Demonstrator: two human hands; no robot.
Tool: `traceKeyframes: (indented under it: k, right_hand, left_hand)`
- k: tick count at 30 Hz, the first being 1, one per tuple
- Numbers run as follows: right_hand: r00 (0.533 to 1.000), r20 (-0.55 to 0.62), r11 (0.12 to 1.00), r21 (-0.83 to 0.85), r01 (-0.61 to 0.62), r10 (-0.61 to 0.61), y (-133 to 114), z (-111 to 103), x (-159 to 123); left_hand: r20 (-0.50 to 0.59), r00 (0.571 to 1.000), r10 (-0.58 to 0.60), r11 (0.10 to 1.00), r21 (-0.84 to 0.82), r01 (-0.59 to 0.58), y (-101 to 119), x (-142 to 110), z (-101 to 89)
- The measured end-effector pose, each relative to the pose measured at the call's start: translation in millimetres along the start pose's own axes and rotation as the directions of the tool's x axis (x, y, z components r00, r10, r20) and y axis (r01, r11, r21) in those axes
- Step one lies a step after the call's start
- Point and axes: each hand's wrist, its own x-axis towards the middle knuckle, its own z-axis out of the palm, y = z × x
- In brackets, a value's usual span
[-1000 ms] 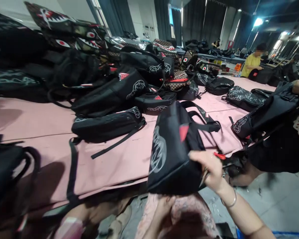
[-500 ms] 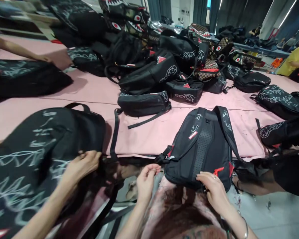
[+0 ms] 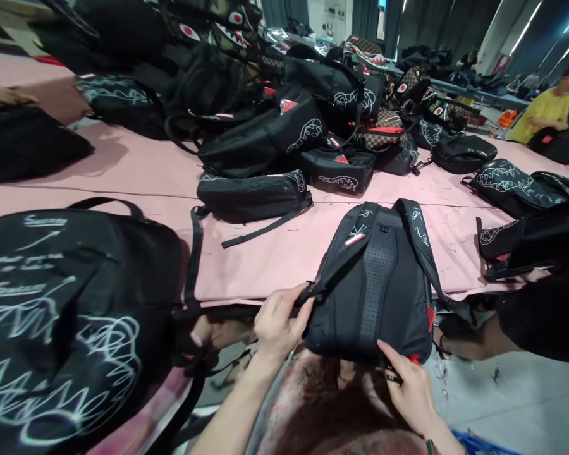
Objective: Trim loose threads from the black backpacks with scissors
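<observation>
A black backpack lies with its padded back panel and shoulder straps facing up, its lower end over the front edge of the pink table. At its left side my left hand is closed on a black strap. My right hand is at the bottom edge, its index fingertip near the fabric and its other fingers curled around a small dark item that I cannot make out. A red tab sticks out on the bag's right side.
A large black backpack with white scribbled print stands close on the left. Several black and patterned bags are heaped behind on the pink table. A person's hand is at far left; another person in yellow sits at right.
My left hand has moved up and taken hold of the strap. My right hand has shifted slightly down, its fingers more curled. Another person's arm has left the large backpack. The view has shifted.
</observation>
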Motion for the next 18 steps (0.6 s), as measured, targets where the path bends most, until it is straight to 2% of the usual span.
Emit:
traceKeyframes:
  k: [2, 4, 6, 9, 12, 15, 17, 18]
  right_hand:
    - [0.992, -0.102, 0.997, 0.028, -0.075, 0.077, 11.8, -8.0, 1.3]
    - [0.983, -0.091, 0.98, 0.135, -0.148, 0.161, 19.3, -25.0, 7.5]
    - [0.978, 0.032, 0.943, 0.261, -0.207, 0.206, 17.5, -44.5, 19.7]
    - [0.972, 0.157, 0.895, 0.386, -0.224, 0.176, -4.0, -59.2, 47.8]
    - [0.981, 0.148, 0.909, 0.379, -0.172, 0.124, -34.1, -45.4, 81.0]
    - [0.981, 0.149, 0.954, 0.251, -0.161, 0.127, -53.6, -18.1, 108.6]
    - [0.97, 0.205, 0.918, 0.346, -0.197, 0.131, -58.4, -4.4, 121.0]
    - [0.958, 0.25, 0.854, 0.46, -0.244, 0.139, -59.3, -0.5, 125.4]
  left_hand:
    - [-0.141, 0.986, -0.092, 0.995, 0.017, 0.096, 17.0, -2.5, -0.8]
    - [-0.168, 0.977, -0.135, 0.99, 0.018, 0.14, 32.5, -6.9, 0.4]
    - [-0.08, 0.989, -0.121, 0.993, 0.001, 0.122, 44.8, -13.8, 4.6]
    - [0.161, 0.986, -0.046, 0.999, -0.02, 0.05, 58.0, -27.9, 14.0]
    - [0.324, 0.946, -0.023, 0.999, -0.015, 0.029, 66.1, -40.4, 19.5]
    - [0.341, 0.94, -0.034, 0.998, -0.033, 0.048, 63.9, -44.0, 15.2]
    - [0.365, 0.931, -0.02, 0.993, -0.101, 0.061, 54.3, -40.0, 7.5]
    - [0.395, 0.918, -0.011, 0.986, -0.146, 0.074, 47.5, -36.4, 3.1]
